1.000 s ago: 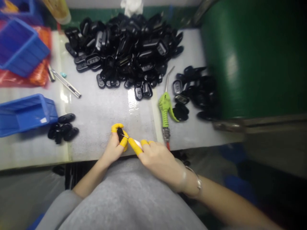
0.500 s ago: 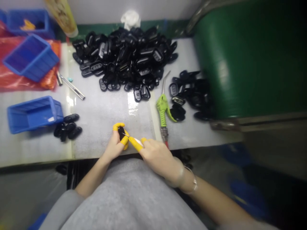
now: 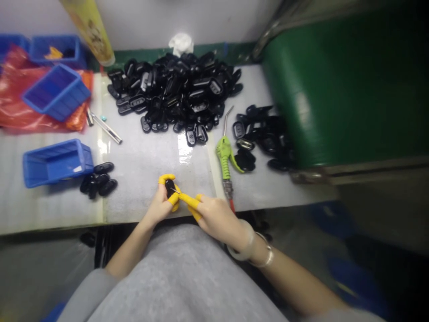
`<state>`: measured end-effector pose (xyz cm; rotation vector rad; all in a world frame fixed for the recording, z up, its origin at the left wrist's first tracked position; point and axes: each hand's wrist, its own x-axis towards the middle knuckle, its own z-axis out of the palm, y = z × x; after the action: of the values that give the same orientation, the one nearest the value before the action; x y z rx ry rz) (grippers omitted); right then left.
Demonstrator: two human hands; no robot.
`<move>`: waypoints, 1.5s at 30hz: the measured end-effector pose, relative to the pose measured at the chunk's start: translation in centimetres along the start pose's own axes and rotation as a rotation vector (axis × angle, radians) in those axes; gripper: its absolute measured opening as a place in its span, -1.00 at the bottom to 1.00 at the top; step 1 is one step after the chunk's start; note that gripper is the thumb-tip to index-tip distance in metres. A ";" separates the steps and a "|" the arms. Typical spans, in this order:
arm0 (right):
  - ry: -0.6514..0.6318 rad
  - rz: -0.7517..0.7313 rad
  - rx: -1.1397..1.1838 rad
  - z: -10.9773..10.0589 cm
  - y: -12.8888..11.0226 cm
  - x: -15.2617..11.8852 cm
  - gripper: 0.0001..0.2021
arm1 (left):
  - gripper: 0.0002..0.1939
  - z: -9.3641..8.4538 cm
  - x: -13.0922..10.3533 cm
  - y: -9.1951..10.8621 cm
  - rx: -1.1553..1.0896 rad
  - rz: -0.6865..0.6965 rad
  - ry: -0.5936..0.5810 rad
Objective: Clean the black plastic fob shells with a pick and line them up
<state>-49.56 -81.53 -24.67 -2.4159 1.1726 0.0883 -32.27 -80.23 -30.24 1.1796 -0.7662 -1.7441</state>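
Note:
My left hand [image 3: 160,205], with yellow finger cots on its tips, grips a small black oval plastic case [image 3: 169,185] near the table's front edge. The case resembles a key fob shell. From the right, my right hand [image 3: 217,218], also in yellow finger cots, pinches a thin metal-tipped tool [image 3: 174,191]. Its tip meets or lies just over the face of the case; contact is hard to make out. Fingers cover the tool's handle, so its exact kind is unclear.
A large heap of black cases [image 3: 170,94] fills the back, with a smaller pile [image 3: 268,134] beside the green seat [image 3: 335,98]. A green air blow gun [image 3: 224,156] lies right of centre. Left are blue bins [image 3: 56,163], a utility knife [image 3: 106,128] and red plastic [image 3: 13,103].
My right hand has turned slightly around the tool, and its pale handle no longer shows. The left hand keeps its hold on the case. The camera view has shifted a little.

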 end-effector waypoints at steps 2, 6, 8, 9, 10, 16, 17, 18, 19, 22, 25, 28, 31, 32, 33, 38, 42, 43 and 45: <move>0.050 0.008 0.019 -0.2 0.1 -0.4 -0.83 | -0.50 0.1 0.1 0.2 -0.044 -0.010 0.004; 0.221 -0.033 0.102 -0.7 1.1 -1.4 -0.76 | -0.42 0.3 0.2 0.2 -0.104 -0.018 0.025; 0.346 -0.046 0.147 -0.8 1.9 -1.7 -0.67 | -0.40 0.5 -0.1 0.0 -0.108 -0.034 0.033; 0.405 -0.044 0.165 -0.8 2.3 -1.8 -0.63 | -0.42 0.5 -0.3 0.0 -0.099 -0.044 0.034; 0.457 -0.038 0.178 -0.7 2.7 -1.8 -0.61 | -0.44 0.4 -0.6 0.1 -0.069 -0.051 0.040; 0.574 -0.007 0.202 -0.2 4.4 -1.9 -0.69 | -0.57 -3.7 -2.9 2.3 0.638 0.179 0.282; 0.569 0.000 0.207 -0.1 4.5 -1.9 -0.70 | -0.58 -5.0 -3.3 2.8 0.793 0.225 0.346; 0.562 0.013 0.216 0.0 4.7 -1.9 -0.71 | -0.59 -6.4 -3.8 3.3 0.938 0.258 0.398; 0.555 0.028 0.225 0.1 4.9 -1.8 -0.71 | -0.60 -7.7 -4.2 3.7 1.059 0.268 0.430; 0.529 0.122 0.214 0.2 5.6 -1.5 -0.69 | -0.60 -10.7 -5.3 4.1 1.316 0.253 0.427; 0.532 0.309 0.046 -0.4 7.2 -1.1 -0.66 | -0.61 -11.7 -6.1 3.8 1.588 0.314 0.600; 0.585 0.536 -0.145 -1.3 9.5 -0.9 -0.67 | -0.56 -10.9 -6.5 3.5 1.751 0.345 0.772; 0.640 0.697 -0.164 -1.7 11.8 -0.8 -0.68 | -0.48 -9.9 -6.3 3.4 1.781 0.331 0.768; 0.641 0.721 -0.139 -1.6 12.5 -0.8 -0.68 | -0.49 -9.7 -6.1 3.4 1.776 0.328 0.744; 0.633 0.728 -0.107 -1.5 13.0 -0.9 -0.68 | -0.51 -9.7 -5.9 3.4 1.768 0.322 0.738; 0.679 0.674 0.025 -0.7 14.2 -1.5 -0.65 | -0.50 -10.2 -5.3 3.6 1.739 0.320 0.835; 0.814 0.696 -0.048 -0.7 14.3 -1.8 -0.67 | -0.51 -8.9 -4.9 3.3 1.761 0.412 0.779; 0.839 0.699 -0.051 -0.7 14.3 -1.7 -0.67 | -0.54 -8.4 -4.6 3.1 1.752 0.450 0.751; 0.872 0.693 0.009 -0.8 14.4 -1.5 -0.69 | -0.60 -7.2 -4.1 2.6 1.708 0.534 0.702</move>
<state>-61.57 -88.47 -28.89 -1.9249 2.3197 -0.8212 -24.00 -77.82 -29.02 2.0850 -1.9026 0.1835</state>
